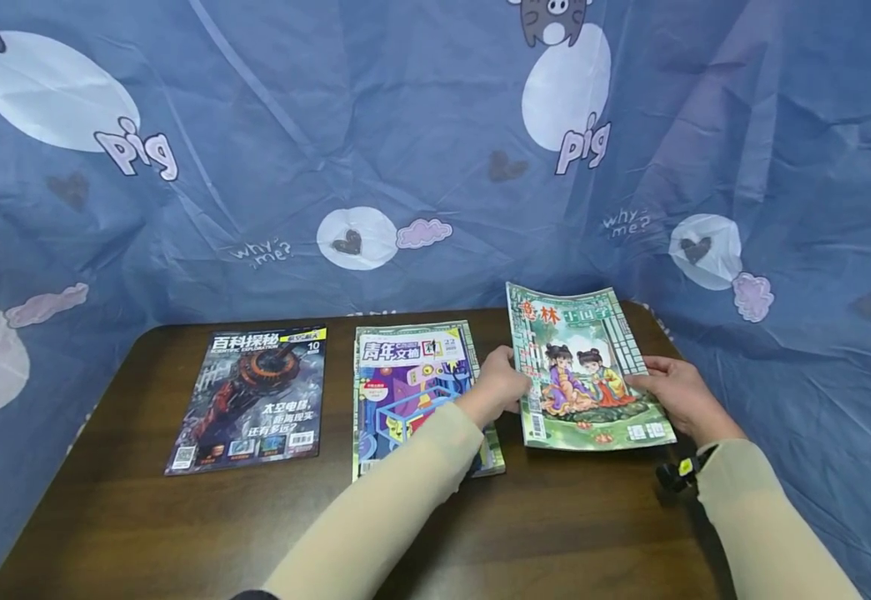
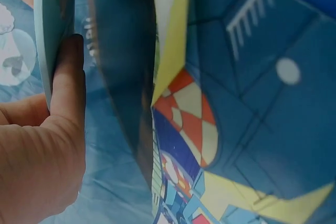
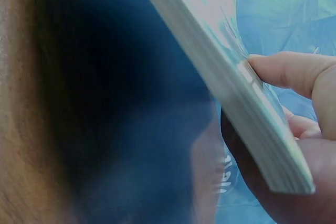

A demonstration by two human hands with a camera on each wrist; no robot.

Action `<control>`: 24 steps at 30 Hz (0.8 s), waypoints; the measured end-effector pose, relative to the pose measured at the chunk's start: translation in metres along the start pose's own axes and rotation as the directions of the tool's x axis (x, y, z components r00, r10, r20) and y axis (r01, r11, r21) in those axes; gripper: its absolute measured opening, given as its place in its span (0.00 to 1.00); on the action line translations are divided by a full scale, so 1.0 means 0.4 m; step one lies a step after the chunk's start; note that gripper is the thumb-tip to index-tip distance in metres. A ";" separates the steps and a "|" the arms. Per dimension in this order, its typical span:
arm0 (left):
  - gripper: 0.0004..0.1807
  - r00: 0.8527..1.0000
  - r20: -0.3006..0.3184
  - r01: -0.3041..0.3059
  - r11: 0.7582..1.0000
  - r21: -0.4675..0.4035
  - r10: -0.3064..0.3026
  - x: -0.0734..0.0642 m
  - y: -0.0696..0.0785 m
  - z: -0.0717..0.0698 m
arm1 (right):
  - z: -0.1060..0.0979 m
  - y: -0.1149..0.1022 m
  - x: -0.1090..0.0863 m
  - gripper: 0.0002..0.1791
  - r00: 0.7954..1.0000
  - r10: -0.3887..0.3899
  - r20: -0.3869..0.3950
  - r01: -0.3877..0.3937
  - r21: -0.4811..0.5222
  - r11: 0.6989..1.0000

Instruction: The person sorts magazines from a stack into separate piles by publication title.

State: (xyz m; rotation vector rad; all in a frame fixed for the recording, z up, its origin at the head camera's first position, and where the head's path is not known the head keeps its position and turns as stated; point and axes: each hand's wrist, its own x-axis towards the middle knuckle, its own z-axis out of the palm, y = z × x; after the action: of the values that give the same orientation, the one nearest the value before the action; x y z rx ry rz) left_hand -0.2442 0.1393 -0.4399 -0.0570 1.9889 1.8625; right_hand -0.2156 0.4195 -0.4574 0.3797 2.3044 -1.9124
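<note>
A green magazine (image 1: 585, 367) with two cartoon figures in robes on its cover is held above the right part of the table, tilted toward me. My left hand (image 1: 497, 385) grips its left edge, and the left wrist view shows that hand (image 2: 50, 145) with fingers on both sides of the thin magazine (image 2: 52, 35). On the opposite edge, my right hand (image 1: 686, 400) pinches it, thumb on the cover. In the right wrist view the page edges of the magazine (image 3: 236, 103) run between the thumb and fingers of the right hand (image 3: 299, 82).
Left of the held magazine, a purple magazine (image 1: 412, 375) lies on top of another, partly behind my left forearm. Farther left lies a dark space-themed magazine (image 1: 255, 400). The brown wooden table (image 1: 142, 525) meets a blue patterned cloth (image 1: 435, 167) behind it.
</note>
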 end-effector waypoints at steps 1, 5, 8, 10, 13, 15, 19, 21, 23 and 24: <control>0.21 1.000 -0.003 0.000 1.000 0.001 0.000 0.001 0.000 0.002 | -0.002 0.000 0.002 0.38 1.000 0.001 0.000 -0.001 -0.004 1.000; 0.20 1.000 -0.013 -0.003 1.000 0.003 0.003 0.005 0.000 0.013 | -0.008 -0.002 0.011 0.38 1.000 0.004 -0.004 -0.004 -0.037 0.999; 0.19 1.000 -0.022 -0.011 1.000 0.023 0.011 0.011 -0.001 0.022 | -0.015 -0.002 0.015 0.37 1.000 0.008 -0.019 -0.010 -0.083 0.997; 0.18 0.999 -0.036 -0.016 0.998 0.054 0.018 0.015 -0.002 0.030 | -0.021 -0.002 0.017 0.36 1.000 0.010 -0.026 -0.012 -0.101 0.995; 0.15 0.998 -0.057 -0.028 0.994 0.103 0.034 0.024 -0.002 0.039 | -0.027 -0.001 0.021 0.36 0.999 0.010 -0.034 -0.014 -0.104 0.994; 0.12 0.997 -0.069 -0.030 0.991 0.129 0.039 0.030 -0.001 0.045 | -0.032 -0.002 0.024 0.36 0.999 0.011 -0.038 -0.014 -0.103 0.995; 0.09 0.997 -0.073 -0.020 0.989 0.149 0.031 0.037 0.006 0.052 | -0.041 -0.005 0.034 0.38 0.999 0.029 -0.041 -0.034 -0.135 0.990; 0.09 0.997 -0.073 -0.016 0.987 0.161 0.028 0.038 0.011 0.055 | -0.046 -0.007 0.039 0.38 0.998 0.047 -0.039 -0.052 -0.147 0.988; 0.09 0.997 -0.071 -0.018 0.985 0.170 0.031 0.040 0.015 0.056 | -0.049 -0.010 0.043 0.39 0.997 0.060 -0.041 -0.066 -0.159 0.985; 0.09 0.997 -0.070 -0.016 0.985 0.175 0.029 0.041 0.017 0.057 | -0.052 -0.011 0.046 0.39 0.997 0.062 -0.042 -0.068 -0.161 0.985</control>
State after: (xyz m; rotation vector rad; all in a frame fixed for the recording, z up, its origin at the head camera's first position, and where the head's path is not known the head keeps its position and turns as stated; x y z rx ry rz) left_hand -0.2552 0.1661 -0.4395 -0.0521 2.2020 1.7147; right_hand -0.2331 0.4412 -0.4539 0.4686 2.4178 -1.6872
